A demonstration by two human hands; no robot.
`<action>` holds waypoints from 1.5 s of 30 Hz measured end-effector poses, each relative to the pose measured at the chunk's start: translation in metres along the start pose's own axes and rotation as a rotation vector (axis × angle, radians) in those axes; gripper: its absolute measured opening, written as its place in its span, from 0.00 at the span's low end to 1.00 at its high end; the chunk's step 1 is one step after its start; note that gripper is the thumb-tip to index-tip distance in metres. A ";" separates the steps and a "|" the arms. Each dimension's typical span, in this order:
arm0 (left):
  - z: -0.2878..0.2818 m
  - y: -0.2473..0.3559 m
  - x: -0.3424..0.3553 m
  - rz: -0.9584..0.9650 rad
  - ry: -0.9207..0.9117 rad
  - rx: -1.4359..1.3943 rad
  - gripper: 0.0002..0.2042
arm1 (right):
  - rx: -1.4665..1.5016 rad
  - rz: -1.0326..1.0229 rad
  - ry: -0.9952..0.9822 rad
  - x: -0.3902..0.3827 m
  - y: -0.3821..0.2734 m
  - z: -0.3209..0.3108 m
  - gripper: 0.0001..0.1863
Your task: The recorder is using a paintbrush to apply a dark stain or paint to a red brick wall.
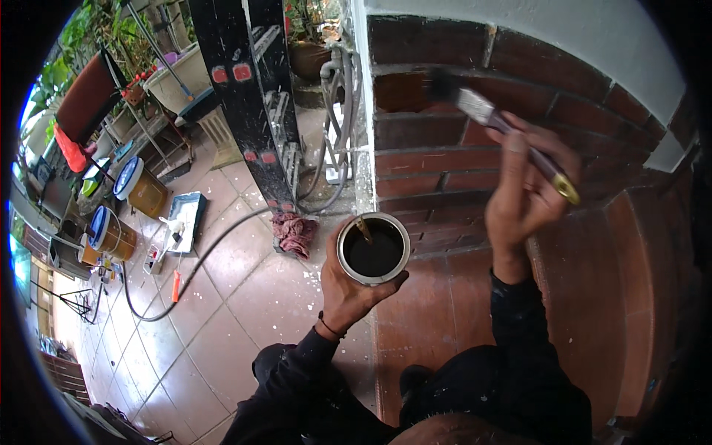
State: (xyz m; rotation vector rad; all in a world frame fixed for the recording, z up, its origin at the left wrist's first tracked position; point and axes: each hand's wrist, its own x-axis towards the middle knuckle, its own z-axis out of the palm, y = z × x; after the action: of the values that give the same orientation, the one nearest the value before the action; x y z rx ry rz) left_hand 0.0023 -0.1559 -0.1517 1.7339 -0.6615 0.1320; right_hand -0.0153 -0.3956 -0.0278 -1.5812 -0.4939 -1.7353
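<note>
My left hand (343, 293) is wrapped round an open metal can (373, 249) of dark liquid, with a thin stick leaning inside it. Up and to the right, my right hand (530, 174) grips a paintbrush (480, 110) by its dark handle with a gold-coloured end. The brush's dark bristles lie over a brick in the upper part of the red-brown brick wall (452, 133); they are blurred, and I cannot tell whether they touch it. A dark, wet-looking patch shows on the brick beside them.
A black, paint-spattered ladder (245, 96) stands left of the wall, with a crumpled reddish cloth (294, 235) at its foot. A grey hose (200, 267) curls over the tiled floor. Buckets (141, 188), a paint tray (185, 221) and an orange-handled tool (176, 286) lie farther left. Tiled steps (593, 297) rise at right.
</note>
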 end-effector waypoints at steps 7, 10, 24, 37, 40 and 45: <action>-0.003 0.000 -0.006 0.007 -0.010 0.001 0.53 | 0.126 0.115 0.037 -0.014 -0.021 0.005 0.08; 0.001 0.000 -0.005 0.011 -0.006 -0.023 0.53 | 0.016 0.061 -0.164 -0.018 -0.008 0.011 0.10; -0.006 0.000 -0.011 0.008 0.008 -0.012 0.53 | -0.109 0.038 -0.063 -0.023 -0.007 0.001 0.09; -0.003 0.000 -0.015 0.031 -0.011 0.036 0.52 | -0.122 0.041 -0.213 -0.019 -0.018 -0.002 0.10; -0.006 0.003 -0.016 0.022 -0.038 0.012 0.53 | -0.253 0.046 -0.076 -0.014 -0.019 -0.035 0.09; -0.003 -0.004 -0.018 0.023 -0.050 -0.014 0.53 | 0.108 0.053 0.011 0.012 -0.030 -0.004 0.09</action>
State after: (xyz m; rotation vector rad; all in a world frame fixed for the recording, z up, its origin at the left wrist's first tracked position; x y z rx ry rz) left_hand -0.0098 -0.1467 -0.1618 1.7208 -0.7173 0.1003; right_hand -0.0397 -0.3821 -0.0111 -1.4946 -0.5266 -1.6495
